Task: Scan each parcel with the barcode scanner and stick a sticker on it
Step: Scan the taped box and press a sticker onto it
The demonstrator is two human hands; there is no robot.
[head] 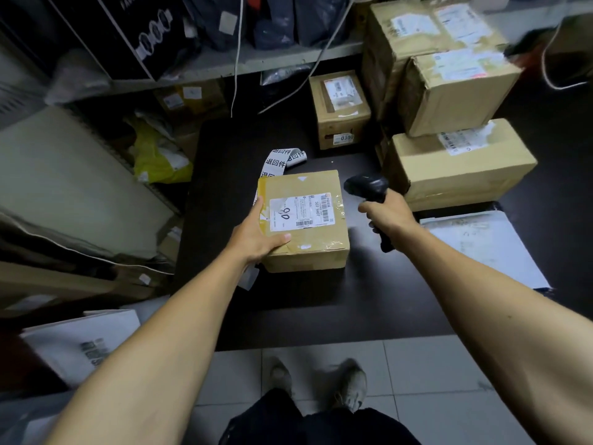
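Cardboard parcel (305, 220) lies on the dark tabletop (288, 300), label up, between the hands. Left hand (256, 236) grips its near-left corner, thumb on top. Right hand (390, 213) is wrapped round the barcode scanner (369, 187), its head just beside the parcel's right edge. Step judged: scanning. Next: aim at the barcode, then take a sticker from the strip (277, 162) beyond the left hand.

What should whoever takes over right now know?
Left hand grips the near-left corner of the parcel on the black table. Right hand holds the scanner, its head just right of the parcel, by its shipping label. The sticker strip lies behind the parcel. Left: scan it, sticker it, then the boxes stacked right.
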